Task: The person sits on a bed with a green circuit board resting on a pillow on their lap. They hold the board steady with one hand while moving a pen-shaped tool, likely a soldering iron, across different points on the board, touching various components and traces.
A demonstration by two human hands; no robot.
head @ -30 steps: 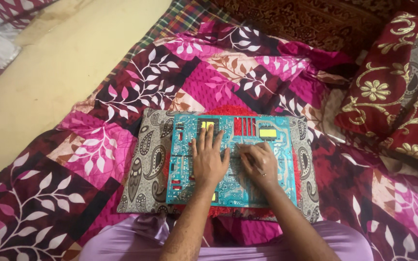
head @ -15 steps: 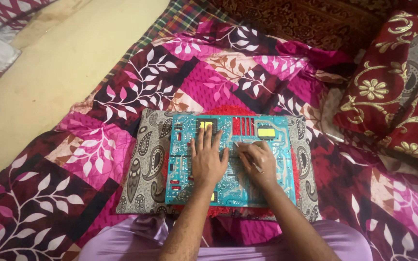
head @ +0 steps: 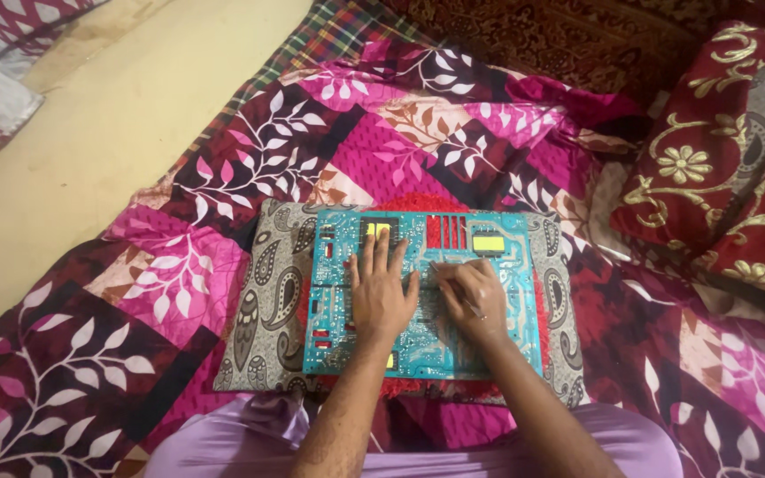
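We see an evenly lit indoor scene, soft and fairly warm, with no hard glare. The floor (head: 73, 150) at upper left is the brightest part, pale and a little washed out. The top right corner, behind the cushion (head: 728, 168), falls into dimness. The hands cast only faint, short shadows on the board (head: 506, 301). Focus is fair in the middle, yet the board's fine detail is smeared. Towards the edges the blanket (head: 329, 150) pattern stretches and softens slightly.
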